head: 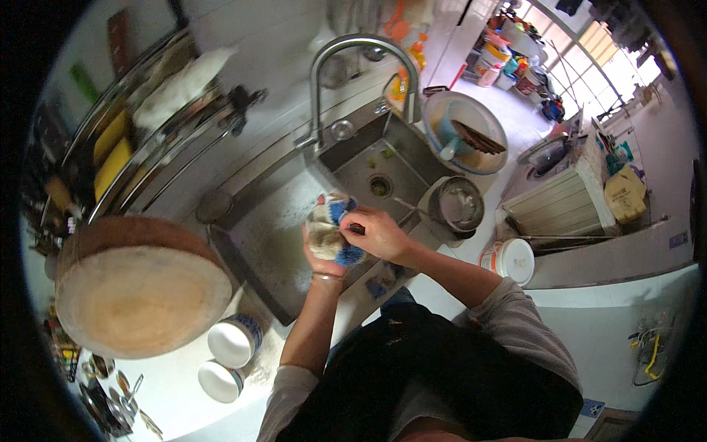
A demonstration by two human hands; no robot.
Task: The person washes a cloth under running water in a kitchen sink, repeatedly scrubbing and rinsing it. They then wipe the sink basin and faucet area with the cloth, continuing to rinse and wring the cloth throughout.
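Observation:
Over the soapy left basin of the steel double sink (243,279), my left hand (326,266) cups a blue and cream cloth (325,237) from below. My right hand (381,235) comes in from the right, its fingers curled and pinched against the cloth's right side. Between those fingertips shows a small dark object (357,227), mostly hidden, so its kind cannot be told. Cloudy, foamy water (276,237) lies in the basin under both hands. Above the divider arches a steel gooseneck faucet (362,40).
Left of the sink stands a thick round wooden chopping block (143,301), with two white bowls (231,343) nearby. A metal pot (455,207) and a large basin holding a brown ridged item (478,138) sit at right. Green scraps lie near the right drain (380,187).

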